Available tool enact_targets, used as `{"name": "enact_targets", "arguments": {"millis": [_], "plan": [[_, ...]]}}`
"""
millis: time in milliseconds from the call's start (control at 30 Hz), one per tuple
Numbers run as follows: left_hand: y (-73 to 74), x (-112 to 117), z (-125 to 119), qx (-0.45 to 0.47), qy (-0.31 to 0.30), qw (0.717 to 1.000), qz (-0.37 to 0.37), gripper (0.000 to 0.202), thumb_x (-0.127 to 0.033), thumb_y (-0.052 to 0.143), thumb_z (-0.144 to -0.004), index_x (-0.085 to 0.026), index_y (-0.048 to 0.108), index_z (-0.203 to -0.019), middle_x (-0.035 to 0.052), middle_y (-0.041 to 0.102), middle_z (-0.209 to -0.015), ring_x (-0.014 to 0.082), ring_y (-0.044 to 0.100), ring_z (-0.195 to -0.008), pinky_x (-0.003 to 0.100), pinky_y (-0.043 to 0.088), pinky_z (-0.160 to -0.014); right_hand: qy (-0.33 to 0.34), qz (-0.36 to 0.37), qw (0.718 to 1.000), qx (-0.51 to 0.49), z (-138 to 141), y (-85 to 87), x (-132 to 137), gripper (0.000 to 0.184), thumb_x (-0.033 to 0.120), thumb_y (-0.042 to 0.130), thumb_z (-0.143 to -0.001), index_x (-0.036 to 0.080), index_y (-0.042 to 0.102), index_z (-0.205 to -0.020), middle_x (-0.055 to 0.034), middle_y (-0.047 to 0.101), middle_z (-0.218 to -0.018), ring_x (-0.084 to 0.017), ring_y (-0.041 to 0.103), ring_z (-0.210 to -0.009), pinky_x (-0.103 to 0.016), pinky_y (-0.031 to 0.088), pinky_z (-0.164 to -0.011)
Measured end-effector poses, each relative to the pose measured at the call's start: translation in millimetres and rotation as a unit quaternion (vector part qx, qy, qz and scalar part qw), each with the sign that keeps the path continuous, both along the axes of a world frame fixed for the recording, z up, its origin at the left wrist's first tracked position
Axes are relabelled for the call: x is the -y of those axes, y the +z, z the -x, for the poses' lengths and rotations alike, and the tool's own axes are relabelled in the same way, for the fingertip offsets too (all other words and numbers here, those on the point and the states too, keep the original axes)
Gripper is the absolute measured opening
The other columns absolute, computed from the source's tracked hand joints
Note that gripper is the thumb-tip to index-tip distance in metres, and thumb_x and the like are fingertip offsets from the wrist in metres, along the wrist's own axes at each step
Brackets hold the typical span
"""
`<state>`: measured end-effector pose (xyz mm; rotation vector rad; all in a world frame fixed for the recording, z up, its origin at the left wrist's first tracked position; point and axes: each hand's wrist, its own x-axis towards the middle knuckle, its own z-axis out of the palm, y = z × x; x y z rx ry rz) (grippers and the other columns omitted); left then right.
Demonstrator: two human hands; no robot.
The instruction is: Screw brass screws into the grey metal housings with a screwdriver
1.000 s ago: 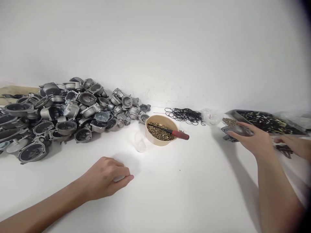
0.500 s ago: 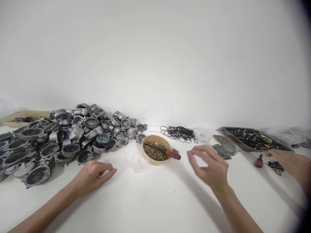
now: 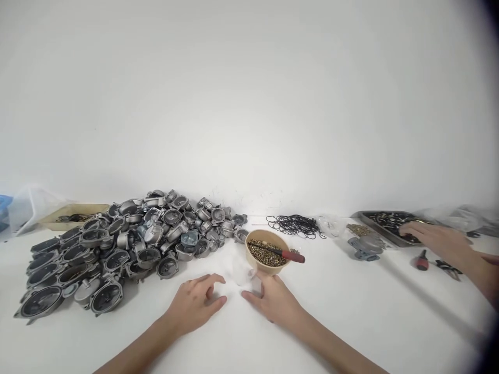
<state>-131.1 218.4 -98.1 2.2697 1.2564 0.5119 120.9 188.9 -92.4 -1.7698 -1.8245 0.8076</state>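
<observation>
My left hand (image 3: 197,304) hovers low over the white table, thumb and forefinger apart, holding nothing. Facing it, my right hand (image 3: 275,301) also has its thumb and forefinger apart. Its forefinger reaches the edge of a small crumpled clear plastic piece (image 3: 238,269); whether it touches is hard to tell. Just behind stands a round tan bowl (image 3: 268,269) of brass-coloured screws (image 3: 265,254). A screwdriver with a red handle (image 3: 293,256) lies across the bowl.
Grey metal housings (image 3: 148,257) form a large heap at left, with a yellowish tray (image 3: 58,224) behind. Black rubber rings (image 3: 296,226) lie at the back. At right are a grey metal part (image 3: 366,246), a short red-handled screwdriver (image 3: 422,261) and another person's hand (image 3: 432,239) over a dark tray (image 3: 374,228).
My right hand has moved left and down, beside the bowl. My left hand has moved right, closer to it. The other person's hand has shifted over the tray. The view has turned slightly left.
</observation>
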Motion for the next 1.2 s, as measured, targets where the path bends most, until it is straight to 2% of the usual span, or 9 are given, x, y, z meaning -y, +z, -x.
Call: {"name": "enact_targets", "arguments": {"millis": [167, 367, 500, 600, 700, 867, 967, 1100, 1200], "plan": [[-0.4, -7, -20, 0.056, 0.014, 0.997, 0.045, 0.062, -0.052, 0.063, -0.09, -0.034, 0.044, -0.146, 0.0018, 0.062, -0.119, 0.017, 0.06, -0.081, 0.039, 0.047, -0.09, 0.027, 0.027, 0.999, -0.029, -5, 2.8, 3, 0.06, 0.053, 0.06, -0.089, 0.021, 0.051, -0.139, 0.0061, 0.054, -0.063, -0.016, 0.053, -0.044, -0.028, 0.042, -0.047], [-12.1, -27, -61, 0.163, -0.065, 0.981, 0.088, 0.035, -0.041, 0.063, -0.092, -0.023, 0.061, -0.123, -0.0034, 0.061, -0.085, 0.0117, 0.056, -0.067, 0.023, 0.046, -0.064, 0.087, -0.087, 0.992, -0.02, -12, -4.6, 0, 0.045, 0.045, 0.06, -0.09, 0.023, 0.052, -0.129, 0.0064, 0.055, -0.064, -0.015, 0.054, -0.059, -0.026, 0.038, -0.057], [-13.7, -23, -69, 0.19, -0.123, 0.97, 0.088, 0.043, -0.038, 0.074, -0.085, -0.022, 0.063, -0.123, -0.0027, 0.063, -0.087, 0.011, 0.058, -0.07, 0.019, 0.044, -0.059, 0.066, -0.134, 0.989, 0.016, -25, -1.0, 13, 0.036, 0.045, 0.066, -0.086, 0.026, 0.059, -0.115, 0.0031, 0.062, -0.075, -0.016, 0.056, -0.063, -0.028, 0.042, -0.06], [8.4, -31, -65, 0.172, -0.169, 0.968, 0.075, 0.055, -0.042, 0.086, -0.073, -0.023, 0.069, -0.122, 0.0009, 0.071, -0.096, 0.0147, 0.064, -0.08, 0.02, 0.047, -0.062, 0.062, -0.2, 0.977, -0.04, -38, 16.6, 20, 0.031, 0.044, 0.07, -0.084, 0.025, 0.062, -0.108, -0.0035, 0.066, -0.098, -0.018, 0.064, -0.077, -0.029, 0.05, -0.062], [45.6, -61, -71, 0.146, -0.155, 0.977, 0.019, 0.032, -0.038, 0.066, -0.093, -0.02, 0.073, -0.119, 0.006, 0.075, -0.1, 0.0179, 0.066, -0.088, 0.025, 0.05, -0.069, 0.051, -0.27, 0.951, -0.141, -56, 38.0, 13, 0.036, 0.04, 0.074, -0.082, 0.024, 0.06, -0.112, -0.0074, 0.068, -0.11, -0.021, 0.069, -0.087, -0.03, 0.057, -0.065], [81.0, -108, -129, 0.064, -0.112, 0.987, -0.098, 0.025, -0.038, 0.065, -0.092, -0.021, 0.08, -0.103, 0.0078, 0.076, -0.104, 0.0225, 0.066, -0.096, 0.033, 0.049, -0.086, -0.068, -0.351, 0.917, -0.178, -104, 57.1, -11, 0.042, 0.047, 0.076, -0.082, 0.023, 0.064, -0.114, -0.0054, 0.069, -0.094, -0.021, 0.068, -0.083, -0.032, 0.058, -0.068], [74.3, -106, -178, 0.011, -0.152, 0.979, -0.137, 0.021, -0.043, 0.071, -0.087, -0.029, 0.081, -0.099, 0.003, 0.076, -0.102, 0.0217, 0.067, -0.095, 0.03, 0.049, -0.082, -0.114, -0.383, 0.908, -0.129, -128, 57.9, -22, 0.044, 0.051, 0.075, -0.082, 0.021, 0.069, -0.114, -0.0024, 0.062, -0.083, -0.016, 0.058, -0.073, -0.028, 0.052, -0.061], [61.2, -87, -219, -0.053, -0.193, 0.962, -0.188, 0.044, -0.061, 0.08, -0.074, -0.025, 0.079, -0.1, 0.0068, 0.073, -0.095, 0.0289, 0.068, -0.097, 0.034, 0.05, -0.078, -0.144, -0.39, 0.901, -0.121, -142, 52.0, -30, 0.046, 0.057, 0.072, -0.082, 0.019, 0.072, -0.108, 0.0001, 0.054, -0.074, -0.014, 0.051, -0.065, -0.026, 0.048, -0.057], [57.7, -76, -229, -0.082, -0.209, 0.949, -0.219, 0.029, -0.047, 0.079, -0.079, -0.024, 0.077, -0.096, 0.0067, 0.072, -0.095, 0.0278, 0.07, -0.089, 0.033, 0.048, -0.071, -0.152, -0.373, 0.905, -0.14, -144, 47.5, -33, 0.046, 0.06, 0.069, -0.084, 0.018, 0.071, -0.104, 0.0014, 0.053, -0.067, -0.012, 0.049, -0.057, -0.025, 0.044, -0.05]]}}
